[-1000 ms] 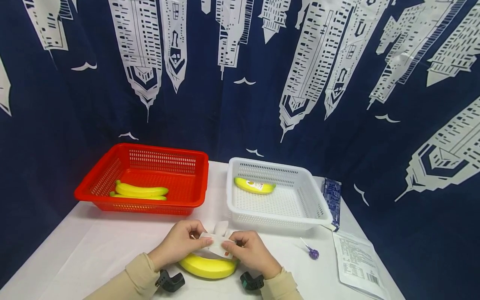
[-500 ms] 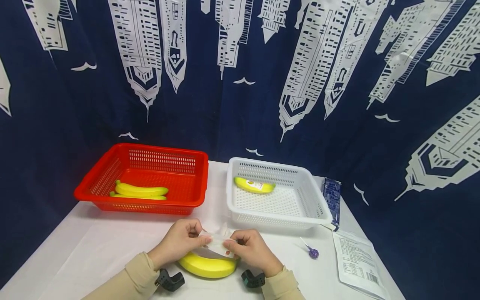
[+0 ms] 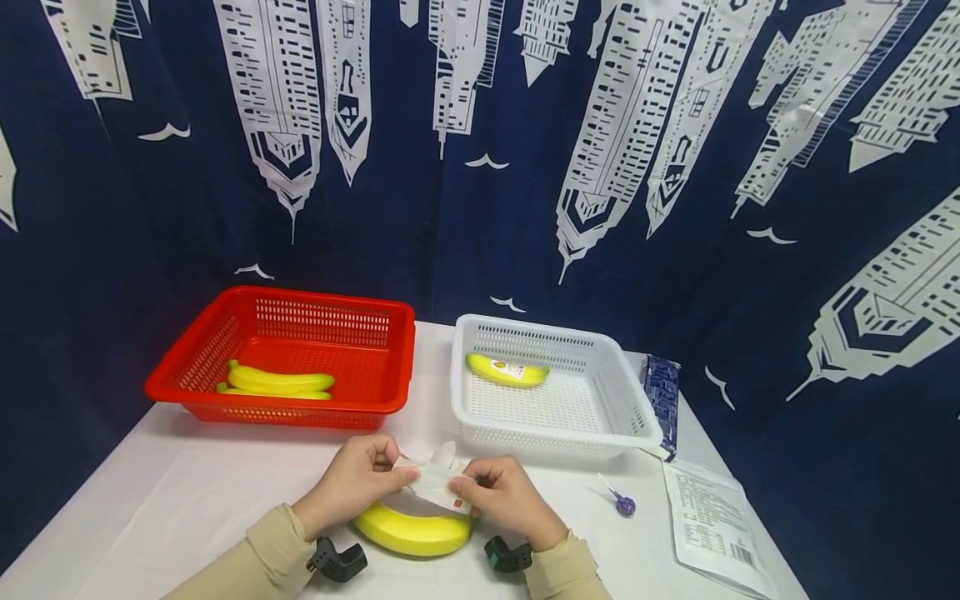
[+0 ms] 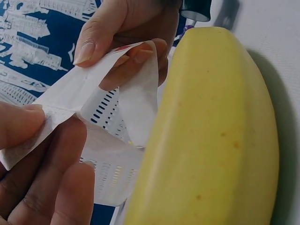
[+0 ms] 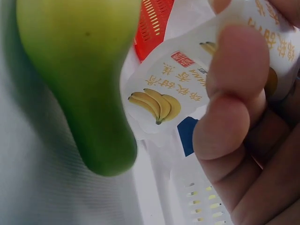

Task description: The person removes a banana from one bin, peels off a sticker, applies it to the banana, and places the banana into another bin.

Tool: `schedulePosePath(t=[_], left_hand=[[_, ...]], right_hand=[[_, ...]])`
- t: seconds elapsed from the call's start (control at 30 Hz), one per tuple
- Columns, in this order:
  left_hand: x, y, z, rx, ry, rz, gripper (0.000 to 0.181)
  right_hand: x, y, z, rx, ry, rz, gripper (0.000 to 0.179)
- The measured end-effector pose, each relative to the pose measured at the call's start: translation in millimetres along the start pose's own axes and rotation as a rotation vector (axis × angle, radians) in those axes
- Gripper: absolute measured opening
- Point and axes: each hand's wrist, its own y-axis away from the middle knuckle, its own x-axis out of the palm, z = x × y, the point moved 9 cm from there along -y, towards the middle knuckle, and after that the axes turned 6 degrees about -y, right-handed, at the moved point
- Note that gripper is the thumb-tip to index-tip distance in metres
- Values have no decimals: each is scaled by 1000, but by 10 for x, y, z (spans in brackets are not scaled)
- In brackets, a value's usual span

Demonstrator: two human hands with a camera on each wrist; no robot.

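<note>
Both hands pinch a strip of banana stickers (image 3: 438,483), white on the back, between thumb and fingers. My left hand (image 3: 360,479) grips its left end, and my right hand (image 3: 506,496) has the right end. In the right wrist view the printed side of the sticker strip (image 5: 164,93) shows bananas and yellow characters. The paper bends into a loop in the left wrist view. Just below the hands a yellow banana (image 3: 412,533) lies on the table, its green stem (image 5: 105,136) close to the right hand.
A red basket (image 3: 390,408) at back left contains yellow bananas (image 3: 277,382). The white basket (image 3: 637,417) beside it holds a labelled banana (image 3: 506,371). On the right lie a blue packet (image 3: 662,404), a purple lollipop (image 3: 624,505) and a white pouch (image 3: 712,525).
The sticker strip has shifted and bent slightly between the hands, which have risen a little. The banana and baskets stay in place.
</note>
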Motion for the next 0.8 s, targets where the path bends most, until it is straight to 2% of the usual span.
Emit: schedulePosePath(t=[0.33,0.8], left_hand=[[-2,-6,20,-30,16,-9,28],[-8,12,14,-19,26,8,29]], right_hand=[[-66,21,-8,25,25,-7,25],[-132,30,4,4,46,15,24]])
